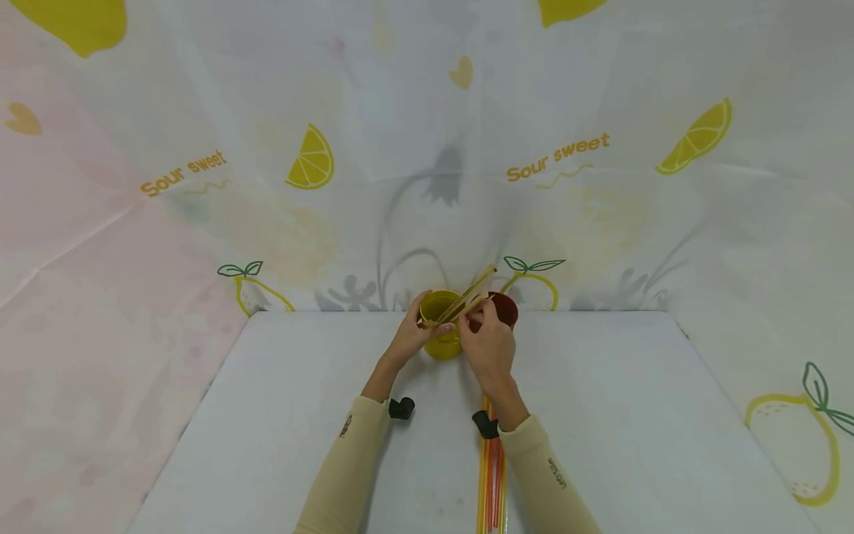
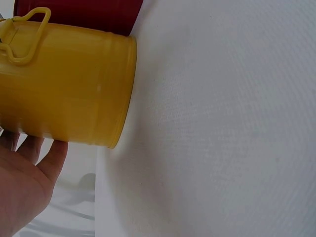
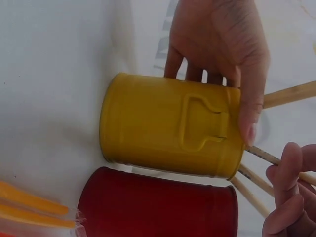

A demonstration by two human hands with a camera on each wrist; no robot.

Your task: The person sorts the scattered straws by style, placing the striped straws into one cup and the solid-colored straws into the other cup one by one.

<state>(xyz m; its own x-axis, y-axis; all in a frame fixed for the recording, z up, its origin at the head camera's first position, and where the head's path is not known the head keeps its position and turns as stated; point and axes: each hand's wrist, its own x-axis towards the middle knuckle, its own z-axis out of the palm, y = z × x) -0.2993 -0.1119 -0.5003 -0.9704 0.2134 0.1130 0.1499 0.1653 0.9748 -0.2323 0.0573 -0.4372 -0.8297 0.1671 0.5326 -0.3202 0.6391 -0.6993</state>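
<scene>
A yellow metal pail (image 1: 443,347) with a small wire handle stands upright at the back of the table. My left hand (image 1: 408,337) grips it from the left, fingers along its side and thumb at the rim. Several slim wooden sticks (image 1: 475,288) slant up out of its mouth, some with dark printed marks. Over the rim, my right hand (image 1: 490,347) pinches one marked wooden stick (image 3: 264,155) between thumb and fingers. Right beside the yellow pail is a dark red pail (image 3: 163,207), partly hidden behind my right hand in the head view.
Long orange and red sticks (image 1: 492,482) in clear plastic lie on the white table (image 1: 267,445), partly under my right forearm. Behind the pails rises a lemon-printed cloth backdrop (image 1: 414,185). Each wrist wears a black camera mount (image 1: 402,408).
</scene>
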